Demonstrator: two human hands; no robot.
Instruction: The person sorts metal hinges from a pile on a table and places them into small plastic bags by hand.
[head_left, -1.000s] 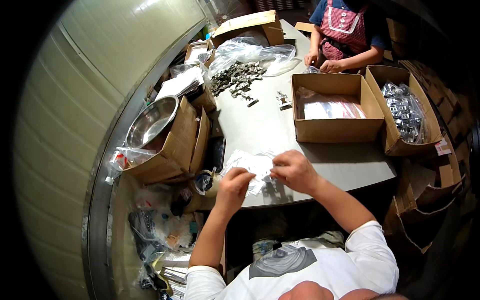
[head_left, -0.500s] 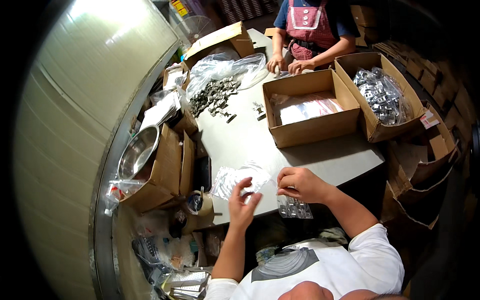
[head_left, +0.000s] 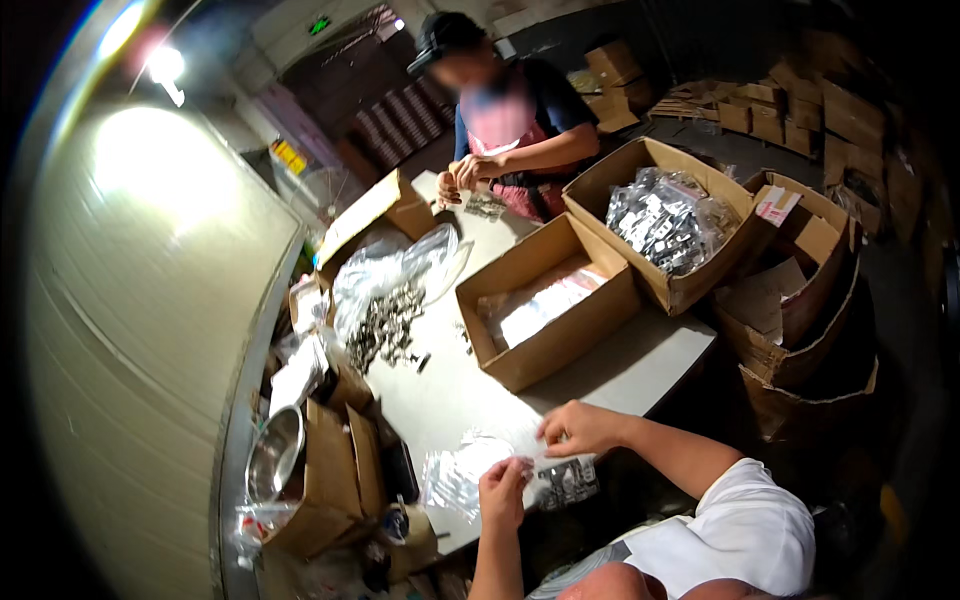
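Note:
A clear plastic bag [head_left: 567, 484] of dark and shiny metal pieces hangs at the table's near edge, between my two hands. My left hand [head_left: 504, 492] is closed, thumb and fingertips pinched at the left end of the bag's film. Just above the bag, my right hand [head_left: 584, 430] has its fingers curled inward; what they pinch, if anything, is hidden. Beside my left hand, flat clear plastic bags [head_left: 455, 484] lie in a loose pile on the pale table [head_left: 425, 405].
Loose metal pieces [head_left: 385, 328] and plastic sheeting [head_left: 385, 270] cover the far left. An open carton [head_left: 545, 350] stands on the table beside another carton [head_left: 690, 292] of bagged parts. A steel bowl [head_left: 275, 455] sits left. Across the table, a co-worker's hands [head_left: 470, 178] handle a small bag.
The view has tilted up and turned. My left hand has gone from open fingers to a pinch at the bag. The co-worker's hands have lifted off the table.

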